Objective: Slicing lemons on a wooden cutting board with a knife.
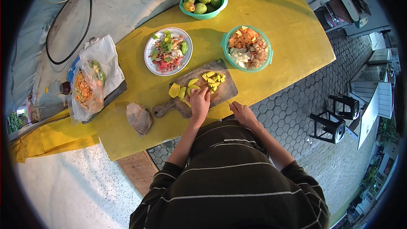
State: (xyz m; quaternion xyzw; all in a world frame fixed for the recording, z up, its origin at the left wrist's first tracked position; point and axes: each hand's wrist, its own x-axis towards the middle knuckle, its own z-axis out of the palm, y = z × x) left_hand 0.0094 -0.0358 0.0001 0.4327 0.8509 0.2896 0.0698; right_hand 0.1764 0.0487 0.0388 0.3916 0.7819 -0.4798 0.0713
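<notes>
My left hand (200, 101) is on the wooden cutting board (227, 82), its fingertips pressed on yellow-green fruit, likely mango. My right hand (243, 113), at the board's near right edge, is closed round a knife whose thin blade (222, 98) points left over the board towards my left fingers. Thick fruit slices (174, 90) lie left of my left hand, and small cut chunks (215, 79) lie beyond it. Past the board, a white plate (146, 52) holds peels and scraps, and a green-rimmed bowl (226, 58) holds cut orange, white and pinkish pieces.
A green basin (205, 16) of whole mangoes stands at the yellow table's (286, 22) far edge. At left lie a folded checked cloth (139, 119), a plastic bag of cut fruit (84, 92) and a clear bottle (57, 88). Black stools (334, 128) stand on the paving at right.
</notes>
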